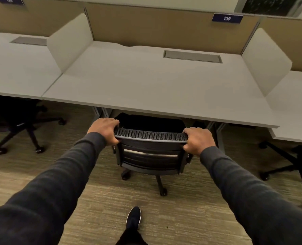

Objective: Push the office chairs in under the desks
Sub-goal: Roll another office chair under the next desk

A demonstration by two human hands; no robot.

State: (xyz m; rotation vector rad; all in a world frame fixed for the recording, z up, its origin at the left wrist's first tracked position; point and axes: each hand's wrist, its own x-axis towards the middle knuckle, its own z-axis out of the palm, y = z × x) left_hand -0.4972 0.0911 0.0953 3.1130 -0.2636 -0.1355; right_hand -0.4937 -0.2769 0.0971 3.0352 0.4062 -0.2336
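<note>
A black mesh-backed office chair [150,152] stands at the front edge of the grey desk [146,82] marked 139. Its seat reaches under the desktop, while the backrest and two rear castors remain outside on the carpet. My left hand [104,129] grips the left end of the backrest's top rail. My right hand [198,139] grips the right end of the same rail. Both arms are stretched forward in dark sleeves.
A second black chair [21,124] sits under the left desk with its base showing. A third chair's base [295,167] juts out at the right. White side dividers [69,45] flank the desk. My shoe [133,217] is on the carpet behind the chair.
</note>
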